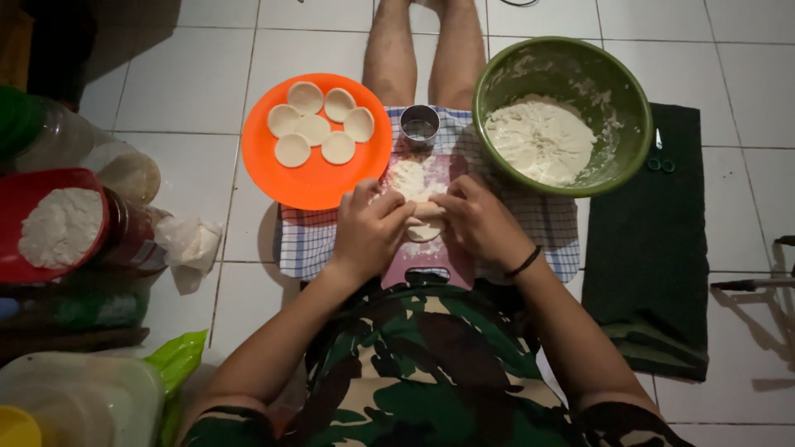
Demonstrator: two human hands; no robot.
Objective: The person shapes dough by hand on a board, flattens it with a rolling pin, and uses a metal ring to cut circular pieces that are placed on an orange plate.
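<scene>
Pale dough piece (425, 222) sits between my hands over the pink cutting board (431, 248), which lies on a checked cloth (306, 240). Left hand (368, 228) and right hand (479, 222) are close together, fingertips pinched on the dough from both sides. My take: keep pressure even and light, rotate as I go, so the disc stays round and doesn't thin at one edge. Floured patch (407, 175) on the board is just ahead; dust there if it sticks. Metal ring cutter (420, 126) is just beyond. Six finished rounds lie on the orange plate (319, 186), front left. Green bowl (613, 99) of dough front right.
</scene>
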